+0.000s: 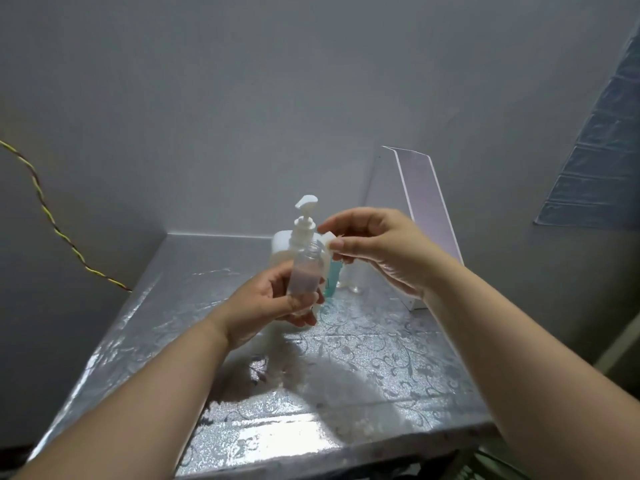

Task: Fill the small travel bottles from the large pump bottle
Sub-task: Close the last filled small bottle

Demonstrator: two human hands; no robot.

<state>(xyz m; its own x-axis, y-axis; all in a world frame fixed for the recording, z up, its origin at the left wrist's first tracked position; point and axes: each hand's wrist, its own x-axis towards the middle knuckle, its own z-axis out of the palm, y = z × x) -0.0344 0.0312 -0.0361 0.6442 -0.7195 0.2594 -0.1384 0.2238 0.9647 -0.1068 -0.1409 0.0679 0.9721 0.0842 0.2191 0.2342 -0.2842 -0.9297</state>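
Clear plastic, the small open-necked travel bottle point(304, 271) sits upright in your left hand point(266, 306), fingers curled around its lower half, above the silver patterned table point(363, 358). Your right hand point(381, 247) pinches its white cap point(328, 241) beside the neck. Behind stands the large white pump bottle point(294, 237).

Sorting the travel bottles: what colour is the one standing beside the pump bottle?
Teal-blue bottle, clearest in the head view.

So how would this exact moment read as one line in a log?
left hand: holds small bottle, uncapped | right hand: pinches white cap | pump bottle: on table, behind
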